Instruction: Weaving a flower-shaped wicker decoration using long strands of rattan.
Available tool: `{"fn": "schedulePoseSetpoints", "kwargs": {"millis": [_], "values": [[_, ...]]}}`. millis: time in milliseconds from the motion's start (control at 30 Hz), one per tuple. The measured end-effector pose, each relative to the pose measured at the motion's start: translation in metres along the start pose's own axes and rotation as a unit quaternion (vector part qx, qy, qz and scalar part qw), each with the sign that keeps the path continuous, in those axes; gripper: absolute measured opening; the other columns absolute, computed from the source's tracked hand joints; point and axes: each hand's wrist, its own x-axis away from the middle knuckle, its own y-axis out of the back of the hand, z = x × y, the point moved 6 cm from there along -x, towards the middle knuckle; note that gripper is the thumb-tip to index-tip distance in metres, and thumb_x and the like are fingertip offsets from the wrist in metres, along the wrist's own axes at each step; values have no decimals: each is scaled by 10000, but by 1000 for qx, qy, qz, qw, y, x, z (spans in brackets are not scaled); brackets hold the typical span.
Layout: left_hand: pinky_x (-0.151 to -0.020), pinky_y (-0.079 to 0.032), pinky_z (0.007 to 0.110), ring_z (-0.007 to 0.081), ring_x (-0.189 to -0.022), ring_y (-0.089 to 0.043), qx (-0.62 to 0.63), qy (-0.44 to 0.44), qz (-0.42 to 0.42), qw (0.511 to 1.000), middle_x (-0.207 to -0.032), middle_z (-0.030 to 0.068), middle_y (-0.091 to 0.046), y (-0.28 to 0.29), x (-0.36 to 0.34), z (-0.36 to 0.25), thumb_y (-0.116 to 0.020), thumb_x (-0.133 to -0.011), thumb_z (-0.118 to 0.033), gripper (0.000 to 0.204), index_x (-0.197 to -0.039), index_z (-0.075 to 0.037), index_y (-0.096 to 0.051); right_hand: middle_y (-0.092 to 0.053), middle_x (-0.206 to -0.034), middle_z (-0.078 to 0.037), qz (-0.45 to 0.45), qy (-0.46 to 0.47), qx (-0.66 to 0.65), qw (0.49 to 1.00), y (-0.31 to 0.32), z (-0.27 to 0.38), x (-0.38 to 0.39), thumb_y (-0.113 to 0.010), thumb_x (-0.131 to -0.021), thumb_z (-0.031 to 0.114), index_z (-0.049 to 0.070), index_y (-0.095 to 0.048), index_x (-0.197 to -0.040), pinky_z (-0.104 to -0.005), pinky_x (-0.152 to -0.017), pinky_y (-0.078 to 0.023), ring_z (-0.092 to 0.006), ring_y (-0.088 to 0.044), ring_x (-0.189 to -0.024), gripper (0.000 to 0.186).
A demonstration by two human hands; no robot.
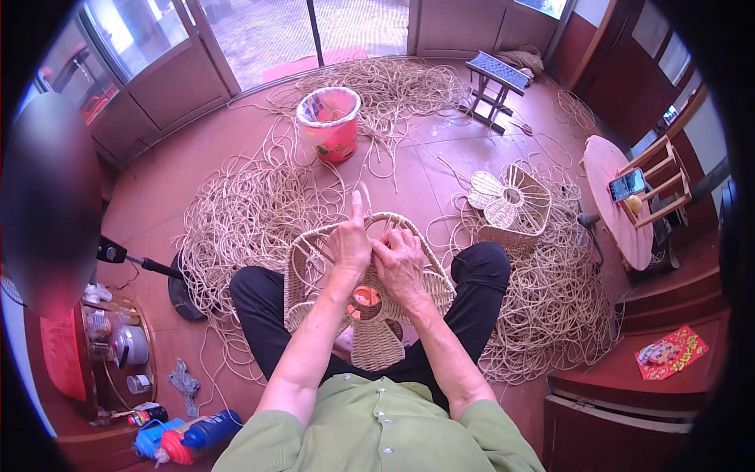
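A beige woven basket (378, 346) with petal-shaped panels rests in my lap between my knees. My left hand (348, 245) is at its far rim, index finger stretched away and wrapped in something white, the other fingers curled in. A pale cord (365, 195) loops up beside that fingertip and seems to run into the left hand. Right beside it, my right hand (399, 263) has its fingers bent over the rim, the thumb close to the left hand. What lies between the fingertips is mostly hidden. Something orange shows in the basket's round centre hole.
Large heaps of loose cord (228, 212) cover the floor on both sides. A second woven piece (515, 200) lies on the right heap. Ahead stand a red lined bucket (334, 138) and a folding stool (495, 79). A round table (609, 177) is at right, bottles (189, 436) at lower left.
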Motion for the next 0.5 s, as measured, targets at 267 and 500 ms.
{"fn": "schedulePoseSetpoints", "kwargs": {"millis": [267, 500], "values": [[-570, -509, 391, 217, -564, -653, 176, 19, -140, 974, -666, 105, -672, 46, 52, 3, -655, -795, 44, 829, -1531, -169, -336, -533, -870, -45, -41, 54, -26, 997, 36, 36, 12, -695, -775, 127, 83, -643, -872, -385, -752, -401, -228, -522, -838, 118], [-539, -527, 247, 71, -618, -615, 389, 104, -86, 911, -759, 33, -690, 60, 39, 24, -688, -798, 63, 821, -1518, -147, -354, -526, -871, -43, -54, 52, -12, 997, 29, 36, 0, -684, -781, 129, 98, -660, -933, -385, -762, -402, -229, -520, -845, 156]]}}
